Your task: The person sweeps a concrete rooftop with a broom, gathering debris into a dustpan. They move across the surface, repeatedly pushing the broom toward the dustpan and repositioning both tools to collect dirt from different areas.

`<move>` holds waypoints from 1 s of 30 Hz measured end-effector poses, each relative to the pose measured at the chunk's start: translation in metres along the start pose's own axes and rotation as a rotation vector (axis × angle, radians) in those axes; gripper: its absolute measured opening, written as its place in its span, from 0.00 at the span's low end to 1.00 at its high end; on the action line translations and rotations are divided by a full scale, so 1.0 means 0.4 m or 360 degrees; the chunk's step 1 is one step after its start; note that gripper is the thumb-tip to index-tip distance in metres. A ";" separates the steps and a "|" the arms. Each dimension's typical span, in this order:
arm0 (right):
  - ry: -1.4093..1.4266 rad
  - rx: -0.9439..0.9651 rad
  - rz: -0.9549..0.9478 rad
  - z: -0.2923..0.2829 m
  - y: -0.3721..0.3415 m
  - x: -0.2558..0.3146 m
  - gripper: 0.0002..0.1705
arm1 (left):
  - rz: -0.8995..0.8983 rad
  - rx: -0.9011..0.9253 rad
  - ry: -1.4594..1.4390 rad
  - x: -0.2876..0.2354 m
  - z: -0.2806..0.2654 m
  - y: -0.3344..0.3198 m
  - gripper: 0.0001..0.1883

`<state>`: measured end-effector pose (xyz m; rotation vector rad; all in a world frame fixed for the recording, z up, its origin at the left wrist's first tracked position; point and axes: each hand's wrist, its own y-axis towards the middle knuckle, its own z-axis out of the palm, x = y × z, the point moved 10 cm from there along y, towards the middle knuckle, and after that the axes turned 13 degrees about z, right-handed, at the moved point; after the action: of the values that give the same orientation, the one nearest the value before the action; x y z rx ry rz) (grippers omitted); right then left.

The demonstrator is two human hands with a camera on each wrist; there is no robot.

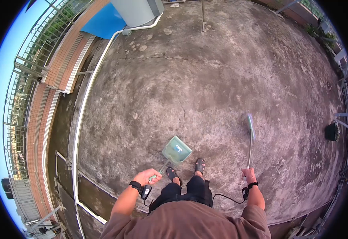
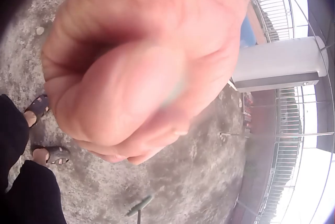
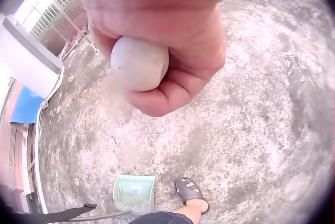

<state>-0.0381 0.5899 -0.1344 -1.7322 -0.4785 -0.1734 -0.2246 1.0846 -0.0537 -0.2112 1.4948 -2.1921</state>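
Note:
My left hand (image 1: 148,177) grips the handle of a pale green dustpan (image 1: 176,150), whose pan lies in front of my feet with something small and bluish-white in it. In the left wrist view the curled fingers of that hand (image 2: 141,77) hide nearly all of the handle. Out to the right, my right hand (image 1: 249,174) holds the pole of a broom (image 1: 250,127); its greenish head is over the concrete ahead, slightly blurred. The rounded white end of the broom handle (image 3: 139,64) pokes out of the right fist in the right wrist view.
Stained concrete floor (image 1: 206,91) spreads all around. A white pipe (image 1: 87,91) runs along the left, by a brick ledge and railing. At the back left stand a grey tank (image 1: 136,10) and a blue sheet (image 1: 104,22). A dark bucket (image 1: 332,132) is at the far right.

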 end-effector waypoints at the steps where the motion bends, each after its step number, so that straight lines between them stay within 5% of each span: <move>1: 0.0086 0.0063 0.0081 0.004 0.036 -0.027 0.10 | -0.0012 -0.0008 0.0023 -0.009 0.006 0.002 0.09; 3: 0.0197 0.0127 0.0173 0.039 0.057 -0.063 0.08 | -0.0021 -0.0063 0.0140 -0.031 0.015 -0.009 0.09; 6: -0.2287 -0.0241 -0.1067 0.262 0.137 -0.142 0.03 | -0.0027 -0.0054 0.0208 -0.038 -0.037 0.009 0.07; 7: -0.2529 -0.0148 -0.1064 0.343 0.094 -0.165 0.01 | -0.0051 -0.0012 0.0151 -0.037 -0.049 0.016 0.07; 8: -0.2390 -0.0107 -0.1450 0.421 0.025 -0.171 0.03 | -0.0053 0.0001 0.0162 -0.041 -0.053 0.013 0.07; 9: -0.1252 0.0190 -0.0662 0.406 0.163 -0.322 0.05 | -0.0037 -0.0023 0.0186 -0.050 -0.056 0.013 0.08; 11: -0.0781 0.0474 -0.0431 0.536 -0.110 -0.220 0.09 | -0.0007 0.0071 0.0099 -0.071 -0.059 0.018 0.08; 12: -0.0933 0.0552 -0.0283 0.593 -0.089 -0.327 0.09 | -0.0002 0.0100 0.0098 -0.080 -0.056 0.012 0.08; 13: -0.0791 0.0437 0.0382 0.615 -0.146 -0.381 0.09 | 0.0018 0.0080 0.0141 -0.094 -0.050 0.000 0.08; 15: -0.0627 0.0585 0.0477 0.711 -0.263 -0.406 0.07 | 0.0053 0.0200 0.0057 -0.099 -0.048 0.008 0.06; 19: -0.1188 0.0698 0.0293 0.808 -0.400 -0.378 0.04 | 0.0258 0.0288 0.0101 -0.114 -0.080 0.005 0.05; 21: -0.0508 0.0814 0.0623 0.848 -0.491 -0.369 0.06 | 0.0278 0.0368 0.0051 -0.098 -0.121 0.013 0.05; 22: -0.0534 0.0803 0.0637 0.851 -0.524 -0.365 0.06 | 0.0290 0.0420 0.0058 -0.086 -0.142 0.013 0.06; 30: -0.0723 0.0648 0.0310 0.918 -0.643 -0.177 0.09 | 0.0395 0.0386 -0.0203 -0.113 -0.326 -0.163 0.07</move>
<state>-0.2596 0.9660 -0.0099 -1.3987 -0.6209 0.4400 -0.2544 1.2335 -0.0395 -0.0778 1.1106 -2.0927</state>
